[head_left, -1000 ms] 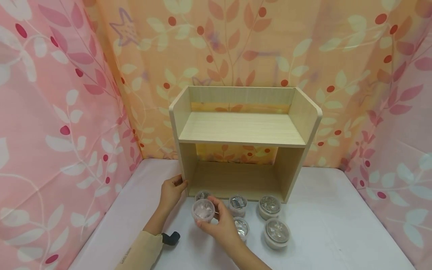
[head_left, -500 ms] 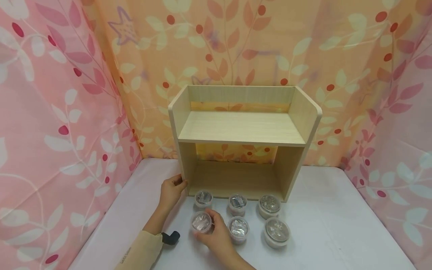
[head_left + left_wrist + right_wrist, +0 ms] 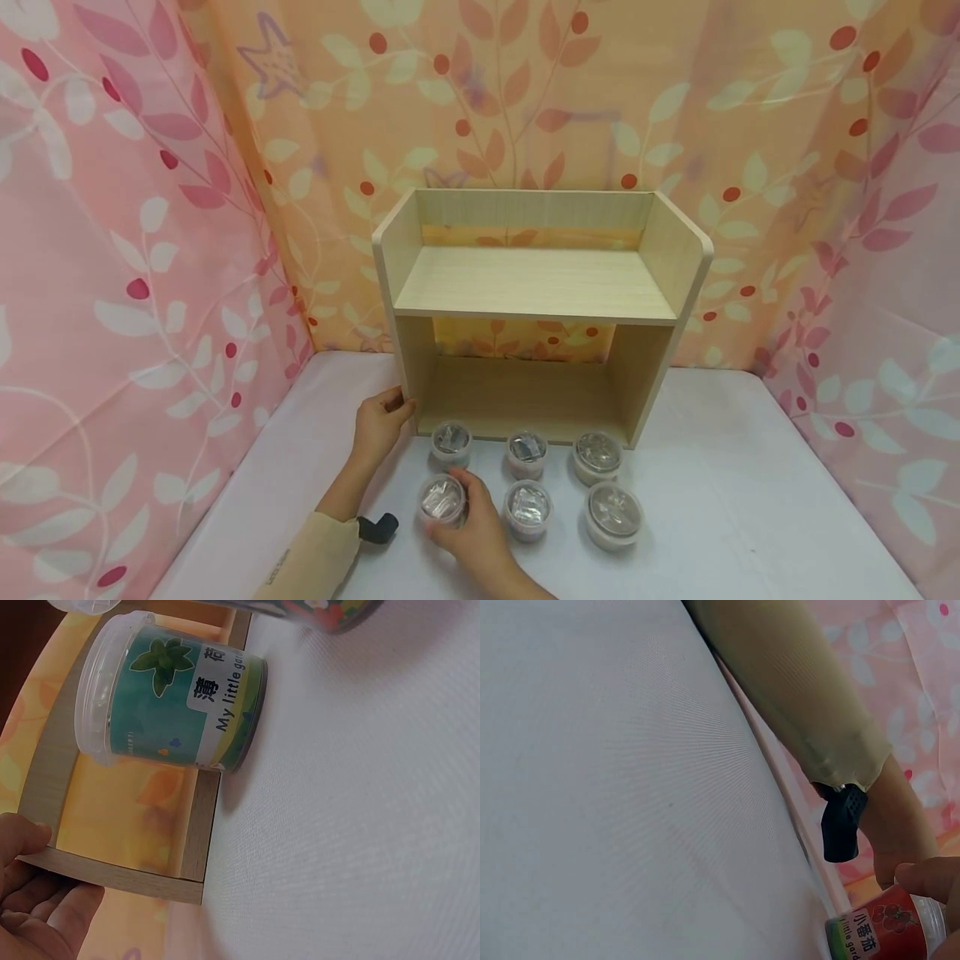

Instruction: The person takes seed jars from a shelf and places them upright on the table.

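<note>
My left hand (image 3: 381, 425) grips the left side panel of a pale wooden shelf unit (image 3: 536, 283). In the left wrist view its thumb and fingers (image 3: 71, 915) lie on either side of the panel edge. My right hand (image 3: 480, 533) holds a small lidded plastic growing-kit cup (image 3: 442, 500) at the front left of the cups, thumb and fingers around its side. A red tomato label shows on this cup (image 3: 889, 934) in the right wrist view. Just behind it stands another cup (image 3: 452, 443); a cup with a teal mint label (image 3: 161, 697) shows in the left wrist view.
Other lidded cups stand in two rows before the shelf: a middle pair, back (image 3: 527, 454) and front (image 3: 528, 510), and a right pair, back (image 3: 597, 457) and front (image 3: 613, 515). A black camera piece (image 3: 378, 528) juts from the left sleeve (image 3: 315, 554). Patterned curtains (image 3: 517, 108) surround the white table (image 3: 750, 500).
My right hand has brought its cup down onto the front row, slightly left and nearer me, uncovering the cup behind and the middle front cup. My left hand has stayed on the shelf panel.
</note>
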### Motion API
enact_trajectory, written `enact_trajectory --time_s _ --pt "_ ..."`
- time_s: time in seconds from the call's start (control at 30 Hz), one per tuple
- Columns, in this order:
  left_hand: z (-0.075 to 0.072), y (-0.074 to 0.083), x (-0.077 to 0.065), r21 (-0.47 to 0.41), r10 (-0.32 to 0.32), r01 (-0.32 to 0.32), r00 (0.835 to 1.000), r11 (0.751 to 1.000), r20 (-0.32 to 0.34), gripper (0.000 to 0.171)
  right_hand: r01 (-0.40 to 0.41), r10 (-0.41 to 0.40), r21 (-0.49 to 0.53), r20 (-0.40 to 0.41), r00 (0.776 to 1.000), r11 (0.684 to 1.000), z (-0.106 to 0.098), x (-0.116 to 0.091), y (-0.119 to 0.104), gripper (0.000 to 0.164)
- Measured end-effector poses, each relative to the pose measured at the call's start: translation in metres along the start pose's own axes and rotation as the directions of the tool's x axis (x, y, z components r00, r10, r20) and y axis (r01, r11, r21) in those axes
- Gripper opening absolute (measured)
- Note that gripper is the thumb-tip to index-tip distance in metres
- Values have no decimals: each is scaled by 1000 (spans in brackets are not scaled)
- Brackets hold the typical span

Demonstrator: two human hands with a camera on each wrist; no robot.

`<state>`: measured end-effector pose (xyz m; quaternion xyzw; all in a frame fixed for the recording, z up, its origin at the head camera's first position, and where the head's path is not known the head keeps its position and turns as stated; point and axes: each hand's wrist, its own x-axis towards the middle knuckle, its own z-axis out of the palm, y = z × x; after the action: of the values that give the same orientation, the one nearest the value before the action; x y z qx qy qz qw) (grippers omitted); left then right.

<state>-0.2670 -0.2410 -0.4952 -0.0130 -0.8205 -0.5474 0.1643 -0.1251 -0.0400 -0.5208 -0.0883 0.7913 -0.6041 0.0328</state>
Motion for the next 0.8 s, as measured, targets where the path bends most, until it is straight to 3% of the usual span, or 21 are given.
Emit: enact_trajectory --time_s 0.3,0.57,0.8 --pt "0 -1 1 -2 1 -1 1000 1000 8 34 20 -21 8 24 999 1000 -3 -2 -8 86" --pt "0 1 0 -1 -1 1 1000 1000 14 33 143 -143 -32 -2 990 989 -14 0 -26 81" --pt "0 2 -1 -2 -5 5 1000 1000 16 33 248 -236 -191 87 968 950 -40 0 -49 73"
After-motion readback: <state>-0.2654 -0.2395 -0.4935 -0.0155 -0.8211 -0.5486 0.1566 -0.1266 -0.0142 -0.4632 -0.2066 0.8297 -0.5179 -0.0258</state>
